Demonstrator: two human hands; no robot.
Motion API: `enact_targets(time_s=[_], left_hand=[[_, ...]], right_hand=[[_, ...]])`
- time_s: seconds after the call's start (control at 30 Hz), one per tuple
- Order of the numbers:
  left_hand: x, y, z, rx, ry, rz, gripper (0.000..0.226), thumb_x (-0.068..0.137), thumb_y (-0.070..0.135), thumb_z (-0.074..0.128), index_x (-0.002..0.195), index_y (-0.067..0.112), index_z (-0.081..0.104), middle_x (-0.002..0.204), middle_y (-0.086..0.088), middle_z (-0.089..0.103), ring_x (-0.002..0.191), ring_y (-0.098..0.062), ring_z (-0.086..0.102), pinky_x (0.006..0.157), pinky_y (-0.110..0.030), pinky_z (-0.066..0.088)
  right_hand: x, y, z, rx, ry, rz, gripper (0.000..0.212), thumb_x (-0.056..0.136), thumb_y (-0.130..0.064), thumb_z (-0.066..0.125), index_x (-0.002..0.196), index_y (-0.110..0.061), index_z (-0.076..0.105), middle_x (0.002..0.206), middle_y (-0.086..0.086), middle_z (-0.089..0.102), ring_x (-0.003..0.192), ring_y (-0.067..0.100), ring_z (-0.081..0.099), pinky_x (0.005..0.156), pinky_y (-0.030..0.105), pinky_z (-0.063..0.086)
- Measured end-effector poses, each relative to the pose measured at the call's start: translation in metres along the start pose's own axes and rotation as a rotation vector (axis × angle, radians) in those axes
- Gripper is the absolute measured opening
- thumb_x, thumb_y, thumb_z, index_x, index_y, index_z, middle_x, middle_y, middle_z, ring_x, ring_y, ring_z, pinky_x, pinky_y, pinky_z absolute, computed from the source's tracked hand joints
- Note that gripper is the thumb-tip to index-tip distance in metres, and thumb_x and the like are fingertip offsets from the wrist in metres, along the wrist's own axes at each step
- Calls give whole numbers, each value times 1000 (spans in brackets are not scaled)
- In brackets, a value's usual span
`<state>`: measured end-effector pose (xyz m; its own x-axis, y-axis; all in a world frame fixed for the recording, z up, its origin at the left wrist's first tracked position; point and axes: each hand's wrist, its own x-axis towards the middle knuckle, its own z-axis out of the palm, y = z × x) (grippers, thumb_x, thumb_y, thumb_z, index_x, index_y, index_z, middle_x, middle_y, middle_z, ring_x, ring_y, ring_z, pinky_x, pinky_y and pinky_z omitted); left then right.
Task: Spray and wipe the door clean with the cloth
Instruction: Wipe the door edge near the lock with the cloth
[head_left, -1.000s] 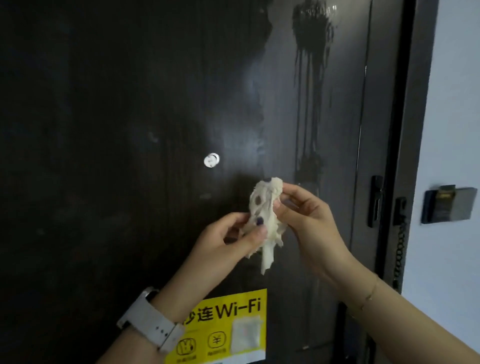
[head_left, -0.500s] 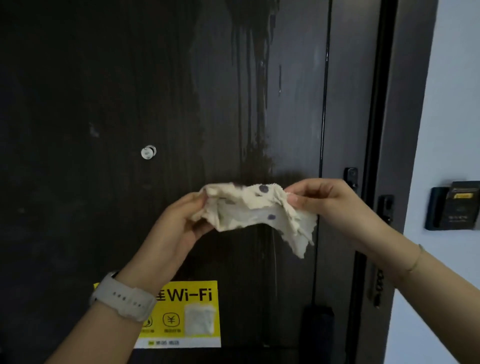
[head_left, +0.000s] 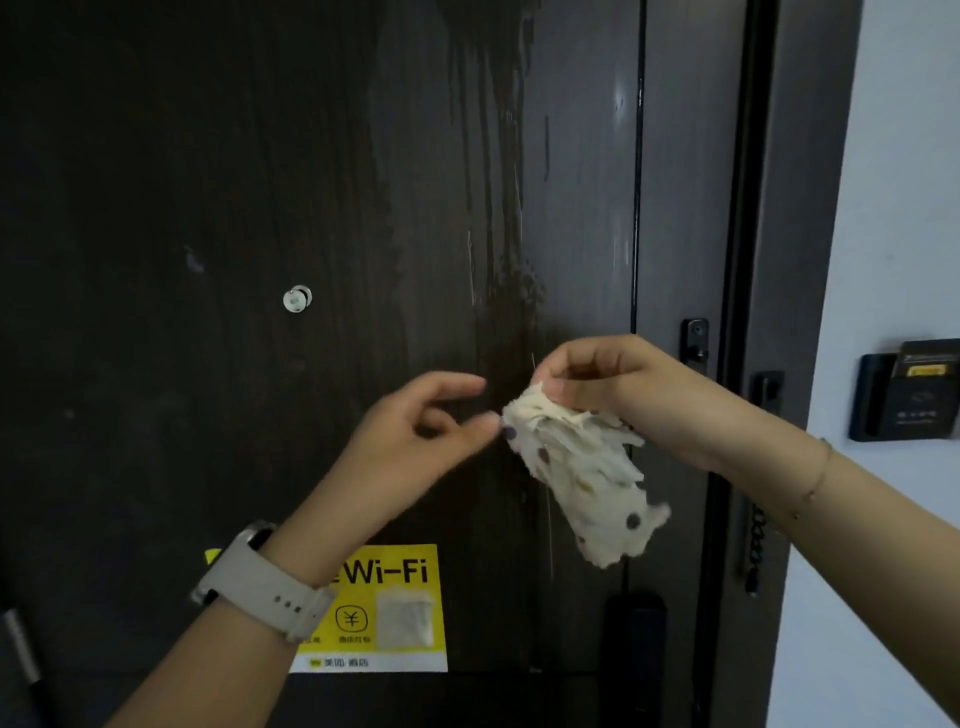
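A dark wood-grain door (head_left: 208, 156) fills the view, with wet spray streaks (head_left: 498, 208) running down its middle right. My right hand (head_left: 623, 395) pinches the top of a cream cloth with dark dots (head_left: 582, 473), which hangs down in front of the door. My left hand (head_left: 415, 441), with a pale watch on its wrist, is just left of the cloth; its fingers are apart and its fingertips reach the cloth's edge without gripping it. No spray bottle is in view.
A round peephole (head_left: 297, 299) sits left of centre. A yellow Wi-Fi sticker (head_left: 384, 613) is low on the door. At the right door edge are the lock (head_left: 695, 343) and a chain (head_left: 756, 551). A dark card holder (head_left: 906, 395) hangs on the white wall.
Half a second ago both hands stretched the cloth between them. Now my left hand has let go, and the cloth hangs bunched from my right hand.
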<state>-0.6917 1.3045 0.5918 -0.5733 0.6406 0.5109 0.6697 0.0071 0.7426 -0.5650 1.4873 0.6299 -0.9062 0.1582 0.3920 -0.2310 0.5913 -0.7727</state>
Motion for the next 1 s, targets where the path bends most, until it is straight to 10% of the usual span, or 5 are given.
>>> enact_targets(time_s=[0.13,0.43,0.6,0.83,1.0], left_hand=[[-8,-12,23,-103,-241,-72,43,75,46,79,109,21,70,106,7,74,97,-10,69,84,-26,54],[-12,1,6,-572,-83,18,47,78,26,68,125,26,63,131,-2,63,115,-20,64,88,-31,57],[-2,21,7,-622,-1,84,34,79,16,68,113,13,67,110,-9,73,100,-22,70,80,-32,59],[36,54,-30,-197,327,181,52,72,18,83,112,11,50,100,-3,71,88,-15,71,72,-29,59],[87,79,-54,-47,423,323,40,79,17,80,107,15,52,101,0,70,92,-14,69,74,-32,59]], right_hand=[[-1,-7,0,161,15,-52,12,93,-9,60,96,-10,72,89,6,70,79,15,65,69,22,53],[5,10,-7,359,40,141,20,93,0,55,94,-8,73,90,6,72,80,18,67,71,27,57],[17,17,13,375,9,179,23,90,5,57,110,3,68,100,14,70,87,23,66,77,31,57],[35,-8,-38,-272,477,-226,10,92,-13,64,98,-19,71,99,-7,67,93,4,62,78,16,48],[82,-24,-101,-981,748,-587,29,93,-17,58,121,-12,63,133,7,53,126,25,45,98,36,43]])
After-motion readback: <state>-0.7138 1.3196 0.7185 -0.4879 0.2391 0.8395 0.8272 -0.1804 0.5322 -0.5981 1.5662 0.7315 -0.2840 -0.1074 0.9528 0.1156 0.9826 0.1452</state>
